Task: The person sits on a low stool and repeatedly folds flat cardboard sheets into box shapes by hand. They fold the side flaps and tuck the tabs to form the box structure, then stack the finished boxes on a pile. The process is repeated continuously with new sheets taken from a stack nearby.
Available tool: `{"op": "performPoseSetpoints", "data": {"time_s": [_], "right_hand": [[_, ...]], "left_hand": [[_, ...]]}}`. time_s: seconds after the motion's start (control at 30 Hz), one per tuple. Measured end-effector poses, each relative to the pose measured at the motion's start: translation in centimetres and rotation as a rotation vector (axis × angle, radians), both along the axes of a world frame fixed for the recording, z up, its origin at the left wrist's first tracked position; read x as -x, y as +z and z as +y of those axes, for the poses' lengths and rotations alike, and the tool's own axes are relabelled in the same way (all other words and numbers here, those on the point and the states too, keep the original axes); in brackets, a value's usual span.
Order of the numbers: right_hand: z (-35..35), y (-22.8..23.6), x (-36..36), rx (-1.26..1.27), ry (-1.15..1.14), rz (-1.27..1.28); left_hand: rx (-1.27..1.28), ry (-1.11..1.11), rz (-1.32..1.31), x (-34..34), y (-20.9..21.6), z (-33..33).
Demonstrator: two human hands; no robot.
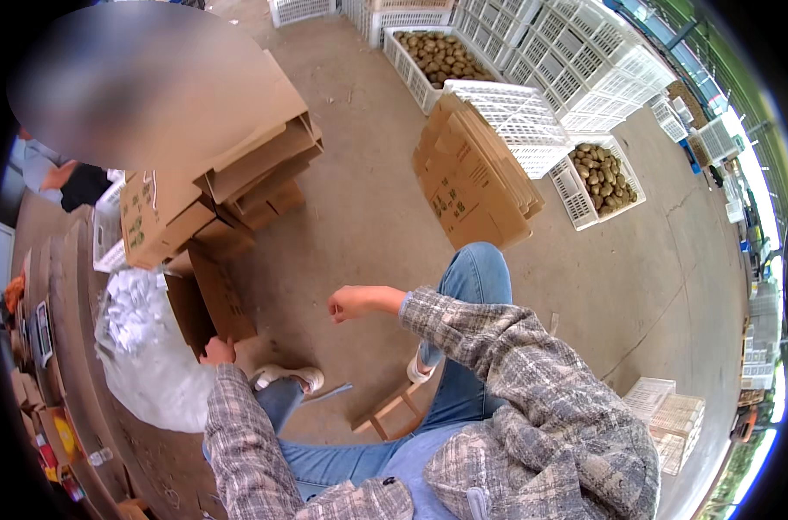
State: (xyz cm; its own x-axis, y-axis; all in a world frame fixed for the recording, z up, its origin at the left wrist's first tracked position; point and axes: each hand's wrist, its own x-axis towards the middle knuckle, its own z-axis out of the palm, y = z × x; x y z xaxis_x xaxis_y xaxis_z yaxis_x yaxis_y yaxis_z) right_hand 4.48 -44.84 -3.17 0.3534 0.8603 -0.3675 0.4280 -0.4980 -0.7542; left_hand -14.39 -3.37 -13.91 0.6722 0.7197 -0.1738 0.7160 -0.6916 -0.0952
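Note:
My left hand is closed on the near edge of an open cardboard box, which stands by my left foot with its dark inside showing. My right hand hangs in the air in front of my right knee, fingers curled in, with nothing visible in them. Left of the box sits a large translucent plastic bag full of white, crumpled-looking pieces. Beyond the box, more cardboard boxes are piled up, partly covered by a blurred patch.
Folded cartons lean against white plastic crates ahead. Two crates hold brown, kiwi-like fruit. A low wooden stool is under me. Small white baskets stand at right. Another person's hand shows at far left.

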Motion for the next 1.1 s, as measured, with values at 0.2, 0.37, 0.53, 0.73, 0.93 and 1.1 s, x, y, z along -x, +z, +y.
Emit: {"op": "performPoseSetpoints", "data": {"time_s": [0.2, 0.37, 0.53, 0.73, 0.93, 1.1], "right_hand": [[-4.8, 8.4, -8.9, -0.204, -0.504, -0.209], [-17.7, 11.6, -12.1, 0.154, -0.955, -0.604], [-25.0, 7.5, -9.7, 0.470, -1.195, -0.893], [-29.0, 2.5, -8.3, 0.521, -1.122, -1.115], [-26.2, 1.8, -9.4, 0.379, -0.986, -0.781], [-28.0, 4.3, -8.4, 0.359, -1.051, -0.826]], "left_hand": [[0.135, 0.053, -0.128, -2.5, 4.7, -0.1], [0.136, 0.036, -0.086, -3.0, 5.0, 0.1], [0.375, -0.007, -0.337, -3.2, 4.5, 1.9], [0.235, 0.060, -0.305, -3.1, 3.4, -1.1], [0.186, 0.137, -0.387, -2.3, 3.7, 4.7], [0.221, 0.098, -0.266, -3.4, 4.9, 0.0]]}}
